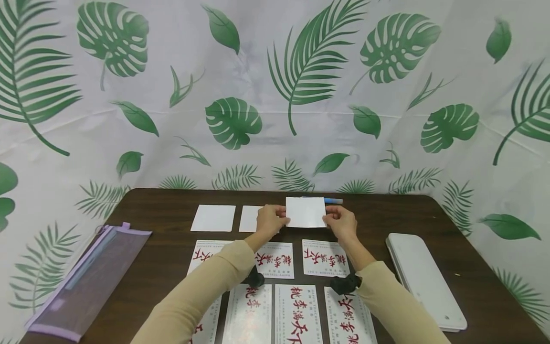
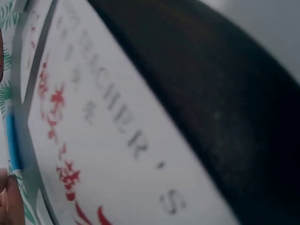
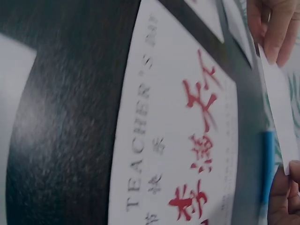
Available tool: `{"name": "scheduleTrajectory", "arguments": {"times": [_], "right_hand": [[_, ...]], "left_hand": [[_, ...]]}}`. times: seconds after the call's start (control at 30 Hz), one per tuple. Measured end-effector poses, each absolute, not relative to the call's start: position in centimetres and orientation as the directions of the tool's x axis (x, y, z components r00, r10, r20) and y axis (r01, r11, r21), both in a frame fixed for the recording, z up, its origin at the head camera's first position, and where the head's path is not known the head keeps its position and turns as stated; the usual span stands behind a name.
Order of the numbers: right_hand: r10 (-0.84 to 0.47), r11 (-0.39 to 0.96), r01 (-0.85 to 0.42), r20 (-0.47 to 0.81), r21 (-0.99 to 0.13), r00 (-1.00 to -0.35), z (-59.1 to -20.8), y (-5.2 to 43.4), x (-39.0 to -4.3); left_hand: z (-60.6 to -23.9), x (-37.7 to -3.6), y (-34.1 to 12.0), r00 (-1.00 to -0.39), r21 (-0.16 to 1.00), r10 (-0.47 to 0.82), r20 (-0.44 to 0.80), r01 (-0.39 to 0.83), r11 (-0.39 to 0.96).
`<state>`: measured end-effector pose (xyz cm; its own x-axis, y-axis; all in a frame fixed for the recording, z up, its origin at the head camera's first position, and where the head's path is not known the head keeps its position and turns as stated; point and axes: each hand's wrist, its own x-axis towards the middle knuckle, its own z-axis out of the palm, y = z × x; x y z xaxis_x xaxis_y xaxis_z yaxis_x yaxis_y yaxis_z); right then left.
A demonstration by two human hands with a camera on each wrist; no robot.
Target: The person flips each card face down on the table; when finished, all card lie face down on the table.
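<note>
Both hands hold a blank white card lifted above the far middle of the dark table. My left hand pinches its left edge and my right hand pinches its right edge. In the right wrist view the card shows edge-on between fingers at the top and my right hand at the bottom corner. Under the hands lie several printed cards with red characters; one reads "TEACHER'S DAY". The left wrist view is blurred, filled by a printed card.
Two more blank white cards lie at the far left of the row. A blue pen lies behind the held card. A white laminator stands at the right, a purple mesh pouch at the left edge.
</note>
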<state>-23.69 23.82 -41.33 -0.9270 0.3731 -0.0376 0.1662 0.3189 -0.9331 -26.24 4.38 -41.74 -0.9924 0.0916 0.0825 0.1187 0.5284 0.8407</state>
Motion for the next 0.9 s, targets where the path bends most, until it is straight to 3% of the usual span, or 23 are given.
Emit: {"name": "scheduleTrajectory", "arguments": {"times": [0.23,0.5,0.9], "right_hand": [[0.363,0.449,0.21,-0.037,-0.869,-0.931,-42.5,24.3,-24.1],[0.351,0.606,0.219,0.009,-0.765,-0.936,-43.2,24.7,-24.2],[0.351,0.638,0.244,-0.006,-0.731,-0.936,-43.2,24.6,-24.0]], "left_hand": [[-43.6,-27.2,4.4,-0.976,0.754,0.168,0.135,0.212,0.622],[-42.0,-26.2,5.1,-0.978,0.694,0.187,0.09,0.196,0.693],[-41.8,-26.5,5.7,-0.978,0.632,0.203,0.052,0.19,0.751]]}}
